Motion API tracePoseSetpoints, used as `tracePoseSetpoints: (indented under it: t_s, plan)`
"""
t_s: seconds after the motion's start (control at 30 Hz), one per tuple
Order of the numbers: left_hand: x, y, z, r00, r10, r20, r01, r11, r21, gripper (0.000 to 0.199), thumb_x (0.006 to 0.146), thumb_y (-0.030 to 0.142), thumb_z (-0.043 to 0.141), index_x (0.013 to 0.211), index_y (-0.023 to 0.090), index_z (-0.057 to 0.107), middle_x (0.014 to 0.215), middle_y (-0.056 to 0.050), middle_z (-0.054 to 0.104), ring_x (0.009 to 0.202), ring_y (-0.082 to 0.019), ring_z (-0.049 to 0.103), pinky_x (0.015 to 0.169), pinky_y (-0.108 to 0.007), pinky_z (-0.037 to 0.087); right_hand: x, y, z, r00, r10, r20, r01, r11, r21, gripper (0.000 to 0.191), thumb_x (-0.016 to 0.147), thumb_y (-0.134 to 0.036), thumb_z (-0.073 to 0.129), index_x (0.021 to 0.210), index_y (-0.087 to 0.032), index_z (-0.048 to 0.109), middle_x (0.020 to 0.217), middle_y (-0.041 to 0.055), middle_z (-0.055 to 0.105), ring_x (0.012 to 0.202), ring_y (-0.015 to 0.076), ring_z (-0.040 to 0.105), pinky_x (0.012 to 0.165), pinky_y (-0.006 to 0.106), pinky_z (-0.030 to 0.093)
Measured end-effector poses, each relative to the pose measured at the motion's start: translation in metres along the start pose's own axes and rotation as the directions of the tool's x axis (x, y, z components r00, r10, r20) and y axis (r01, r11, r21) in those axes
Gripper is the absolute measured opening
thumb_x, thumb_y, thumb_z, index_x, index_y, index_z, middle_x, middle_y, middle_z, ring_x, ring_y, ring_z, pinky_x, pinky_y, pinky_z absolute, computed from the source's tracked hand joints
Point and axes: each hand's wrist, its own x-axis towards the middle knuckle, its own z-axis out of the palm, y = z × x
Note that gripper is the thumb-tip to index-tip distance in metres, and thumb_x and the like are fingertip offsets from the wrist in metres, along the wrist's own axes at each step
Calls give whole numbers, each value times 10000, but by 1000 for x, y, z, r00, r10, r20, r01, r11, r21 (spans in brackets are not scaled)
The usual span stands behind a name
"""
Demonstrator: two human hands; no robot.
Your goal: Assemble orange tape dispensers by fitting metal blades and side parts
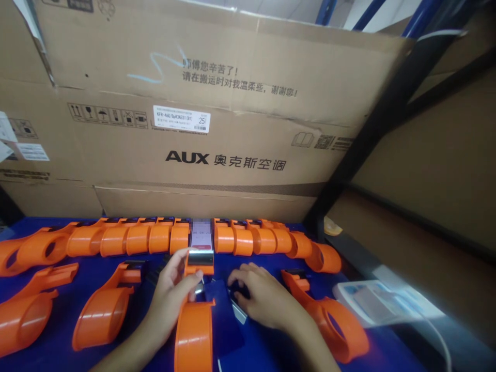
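My left hand (pixel 176 281) is closed around the upper part of an orange tape dispenser (pixel 194 330), with its thumb across the front. A serrated metal strip and a dark roller show at the top of this dispenser, and its round hoop points toward me. My right hand (pixel 261 294) is just right of it, low over the blue surface (pixel 228 330), fingers curled inward. Dark and silvery pieces (pixel 239 310) lie under and beside those fingers. Whatever the right fingers grip is too hidden to name.
Several orange tape dispensers (pixel 114 240) line the back edge, with more at left and a nearer one (pixel 337 325) at right. A phone (pixel 201 235) stands among the row. Behind is a large cardboard box (pixel 232 134). A white box (pixel 380 299) and a dark post (pixel 368 129) are on the right.
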Motion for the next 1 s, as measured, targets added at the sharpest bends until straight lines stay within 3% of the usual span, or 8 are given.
tracePoseSetpoints:
  t_s: [0.33,0.57,0.7,0.87,1.0]
  plan:
    - [3,-5,-1,999,15,48,-14,1000,-21,387,837,339,779,1189,230,663,688,48,584,503,-88,461,487,-206,400,5,6,1,995,54,-85,-58,998,-36,187,862,-64,601,839,-231,681,895,30,711,858,208,662,757,292,451]
    - [0,-2,2,994,44,96,-45,999,11,317,879,352,746,1163,236,666,751,37,593,528,-77,449,494,-188,407,9,11,1,978,134,-162,-143,989,-44,138,968,-171,533,940,-234,653,838,39,714,770,222,679,626,278,391]
    - [1,-2,2,993,59,102,-63,998,30,330,880,373,741,1171,236,666,785,23,609,534,-82,451,491,-193,416,10,5,-1,965,77,-253,-57,995,85,108,942,-166,546,927,-226,635,810,18,687,718,193,652,632,270,435]
    - [4,-8,0,992,79,102,-88,992,86,360,871,396,750,1181,240,655,856,10,627,564,-93,461,490,-197,433,9,-12,-4,883,-2,-470,161,941,298,109,974,-202,555,996,-224,660,845,23,656,691,170,607,643,274,478]
    - [5,-12,0,991,68,119,-81,990,112,389,874,416,751,1207,251,636,818,28,604,559,-96,463,493,-199,442,8,-22,4,828,6,-560,260,882,394,128,990,-216,570,1087,-230,652,852,22,645,699,166,614,658,275,505]
